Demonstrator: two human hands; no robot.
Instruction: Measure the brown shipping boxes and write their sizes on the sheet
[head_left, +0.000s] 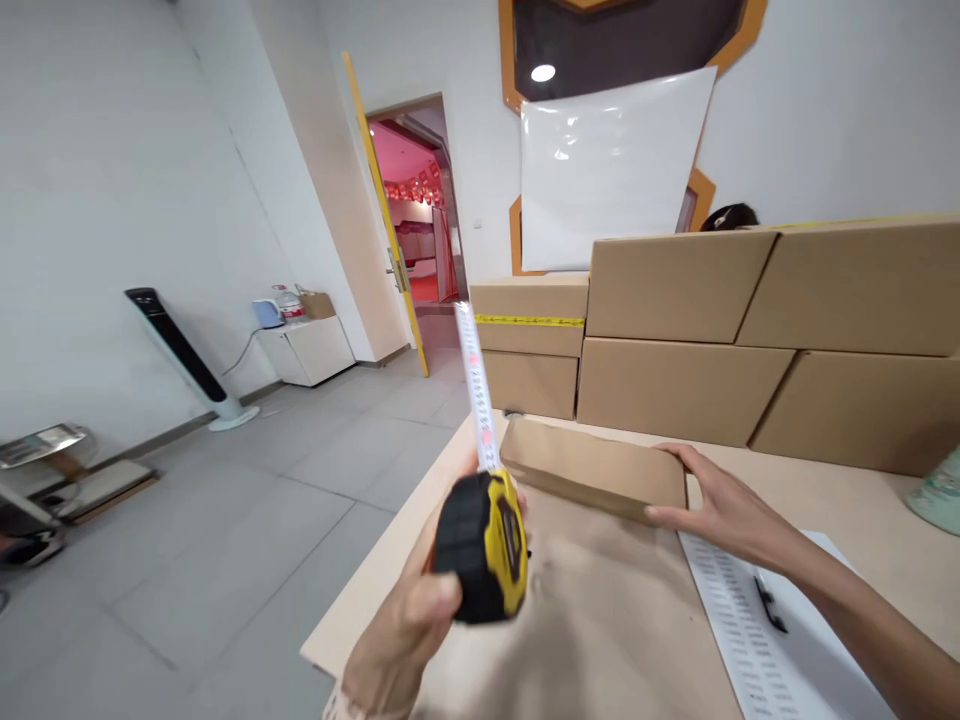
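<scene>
My left hand [409, 625] is closed round a black and yellow tape measure [484, 545], held above the near left part of the table. Its white blade [474, 380] sticks out away from me, past the far end of a small flat cardboard box [592, 468]. My right hand [724, 510] rests on the right end of that box, thumb on the near side, fingers over the top. The box lies on a brown cardboard sheet [600, 610] on the table.
Stacked cardboard boxes [750, 330] wall off the table's far side; a yellow tape strip [529, 321] lies across one. A printed sheet [739, 620] with a pen [769, 603] lies right. Someone's head [731, 216] shows behind the boxes. Left: tiled floor, tower fan [180, 355], open door.
</scene>
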